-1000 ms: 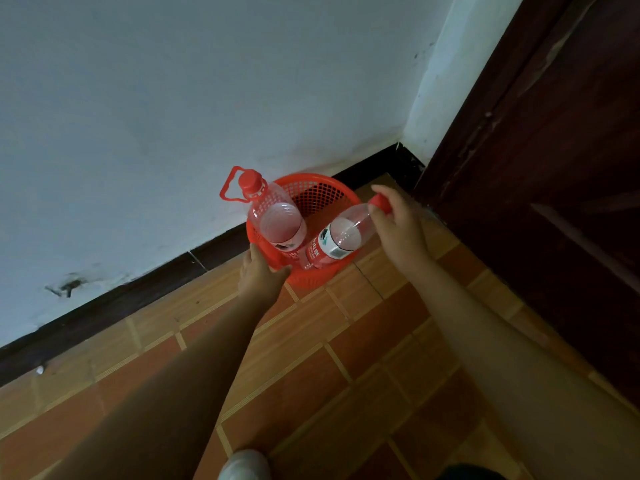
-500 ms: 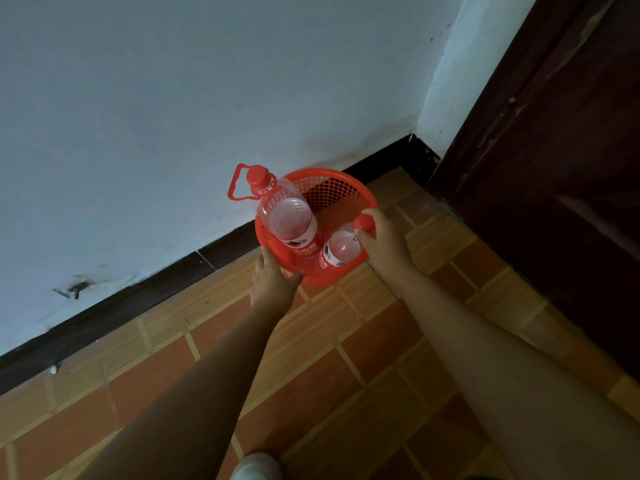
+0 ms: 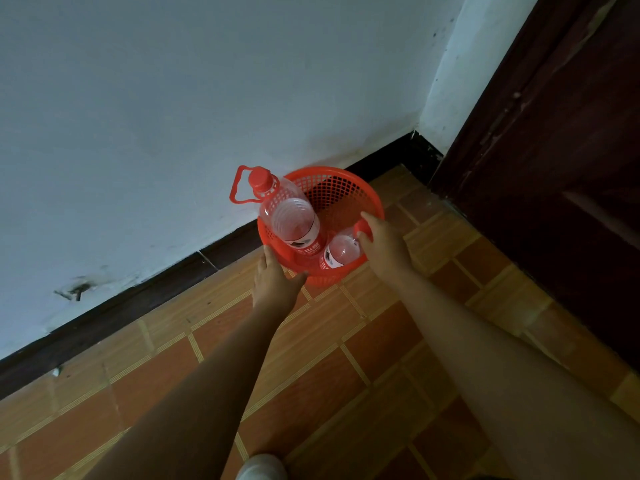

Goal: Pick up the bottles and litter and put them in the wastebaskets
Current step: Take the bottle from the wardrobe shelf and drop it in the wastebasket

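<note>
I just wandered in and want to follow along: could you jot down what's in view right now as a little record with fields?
place: tiled floor by a white wall, near a dark door
wastebasket: red mesh, standing on the floor
large bottle: clear, red cap and handle, upright in the basket, top sticking out
small bottle: clear, red cap, inside the basket
left hand: at the basket's near rim
right hand: gripping the small bottle's cap
</note>
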